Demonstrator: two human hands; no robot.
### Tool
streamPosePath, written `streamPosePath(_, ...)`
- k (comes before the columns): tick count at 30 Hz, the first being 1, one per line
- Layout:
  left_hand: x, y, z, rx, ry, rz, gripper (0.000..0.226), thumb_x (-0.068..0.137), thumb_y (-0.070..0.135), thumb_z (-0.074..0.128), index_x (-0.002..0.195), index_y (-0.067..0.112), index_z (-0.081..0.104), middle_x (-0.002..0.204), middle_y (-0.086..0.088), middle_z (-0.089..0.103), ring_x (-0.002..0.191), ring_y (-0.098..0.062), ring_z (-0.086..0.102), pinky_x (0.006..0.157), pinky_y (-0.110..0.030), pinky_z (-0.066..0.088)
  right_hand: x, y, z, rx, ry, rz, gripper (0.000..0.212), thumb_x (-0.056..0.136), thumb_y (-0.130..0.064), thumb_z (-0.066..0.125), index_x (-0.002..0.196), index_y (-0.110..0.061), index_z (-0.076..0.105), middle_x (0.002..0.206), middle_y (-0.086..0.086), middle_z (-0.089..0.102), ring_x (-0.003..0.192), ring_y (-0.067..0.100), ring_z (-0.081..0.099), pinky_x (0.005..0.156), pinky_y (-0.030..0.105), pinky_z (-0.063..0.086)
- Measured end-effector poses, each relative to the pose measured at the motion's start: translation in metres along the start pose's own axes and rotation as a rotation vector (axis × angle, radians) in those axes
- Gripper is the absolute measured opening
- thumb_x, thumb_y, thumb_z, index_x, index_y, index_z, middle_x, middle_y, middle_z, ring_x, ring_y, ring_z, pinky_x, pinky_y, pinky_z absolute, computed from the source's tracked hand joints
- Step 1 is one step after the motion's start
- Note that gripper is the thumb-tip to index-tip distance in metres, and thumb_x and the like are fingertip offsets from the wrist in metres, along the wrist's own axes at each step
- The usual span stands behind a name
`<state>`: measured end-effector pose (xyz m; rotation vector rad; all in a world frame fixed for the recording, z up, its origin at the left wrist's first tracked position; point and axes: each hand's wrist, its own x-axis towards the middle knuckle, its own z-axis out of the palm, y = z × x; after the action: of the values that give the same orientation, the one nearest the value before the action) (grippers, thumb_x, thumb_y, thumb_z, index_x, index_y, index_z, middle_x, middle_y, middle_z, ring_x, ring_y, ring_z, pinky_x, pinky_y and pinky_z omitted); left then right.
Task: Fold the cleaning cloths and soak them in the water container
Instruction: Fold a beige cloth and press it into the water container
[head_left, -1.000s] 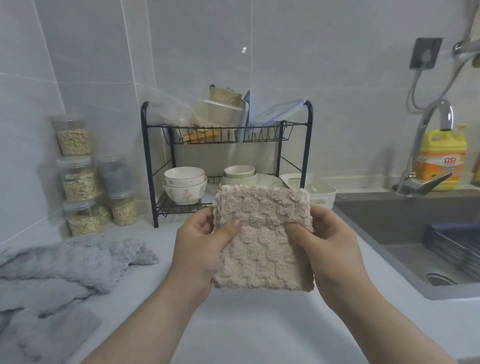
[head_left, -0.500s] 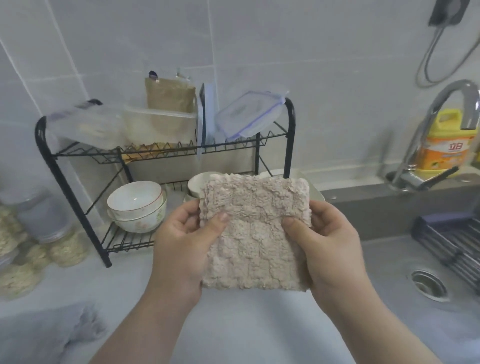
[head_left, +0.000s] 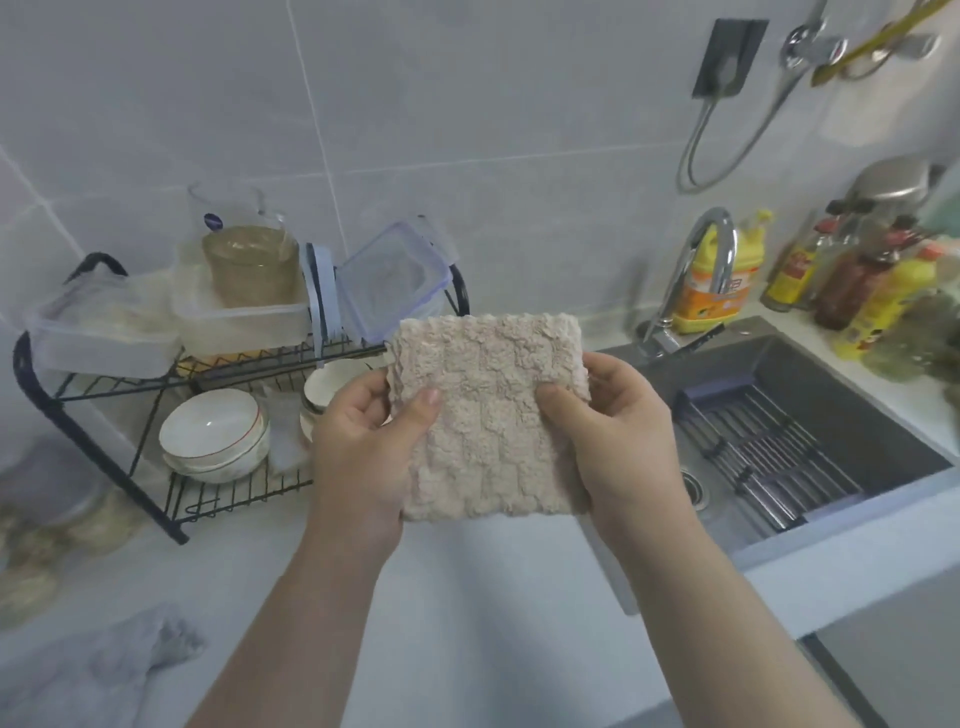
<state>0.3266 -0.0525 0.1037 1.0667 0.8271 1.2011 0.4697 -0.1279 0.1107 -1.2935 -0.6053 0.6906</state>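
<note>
Obs: you hold the folded beige cloth (head_left: 488, 415) up in the air with both hands, over the white countertop (head_left: 467, 597) and in front of the black wire dish rack (head_left: 47, 395)
- Your left hand (head_left: 358, 447) pinches the cloth's left edge with the thumb on the near face. Your right hand (head_left: 618, 436) pinches the right edge the same way. The hands stay apart, with the cloth stretched flat between them
- The cloth faces you as a near-square pad with its top edge about level, so it has no marked long axis

Key relation: the dark sink (head_left: 810, 374) lies to the right of the hands and slightly beyond them, so your right hand is the nearer one. The faucet (head_left: 696, 270) stands at the sink's back left corner. No filled water container shows plainly, and you cannot tell whether the sink holds water

Judgement: this cloth's fold looks finished. If the soak is at the sink, the carry goes rightward with the right hand leading

Remaining: a grey cloth (head_left: 104, 670) lies rumpled and unfolded on the counter, well to the left of your left forearm
</note>
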Motion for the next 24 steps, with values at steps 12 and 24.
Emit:
streamPosePath(12, -0.009, 0.062, 0.069, -0.016, -0.335, 0.047, 0.019, 0.083, -0.002, 0.065, 0.086, 0.016, 0.068, 0.084, -0.001, 0.076, 0.08, -0.018, 0.072, 0.072, -0.035, 0.057, -0.036, -0.091, -0.042, -0.037, 0.18, -0.138, 0.026, 0.08, -0.002, 0.07, 0.103, -0.012, 0.065, 0.097, 0.008, 0.074, 0.091, 0.029, 0.071, 0.084, 0.05, 0.056)
streamPosePath(24, -0.072, 0.03, 0.221, -0.045, -0.71, -0.037, 0.021, 0.08, -0.002, 0.068, 0.09, 0.016, 0.068, 0.089, -0.006, 0.075, 0.087, -0.026, 0.071, 0.077, -0.041, 0.056, -0.08, -0.125, -0.188, 0.015, 0.577, -0.272, 0.022, 0.084, -0.006, 0.068, 0.102, -0.018, 0.063, 0.095, 0.005, 0.074, 0.088, 0.026, 0.072, 0.077, 0.043, 0.057)
